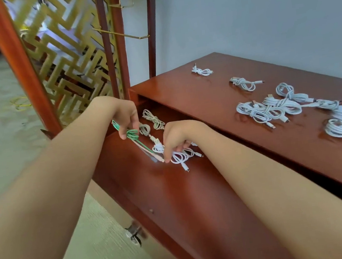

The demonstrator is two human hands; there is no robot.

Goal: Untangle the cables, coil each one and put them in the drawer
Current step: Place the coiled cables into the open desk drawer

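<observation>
In the head view, the drawer (151,188) stands pulled out from the table (215,93). It runs from the middle of the picture down toward 6 o'clock. Two bare forearms come in from 7 and 5 o'clock and meet just above the centre, over the far end of the drawer.

The left hand (126,116) is at about 10 o'clock from the centre. Its fingers (135,125) are curled narrowly around a green cable (132,133), which is bunched into a small bundle and held above the drawer. A pink cable (146,149) runs from this bundle toward 4 o'clock, down to the right hand (175,137). The fingers of the right hand are bent down and closed on a white coil (181,156) lying inside the drawer. The index tip touches the end of the pink cable.

Beige coils (153,120) lie in the drawer between the two hands, at 12 o'clock from the white coil.

On the table, toward 2 and 3 o'clock, lie white cables (269,108). Two small tied ones are apart at the far side, and a crowded pile is at the right edge.

A golden screen (62,56) stands at 11 o'clock.
</observation>
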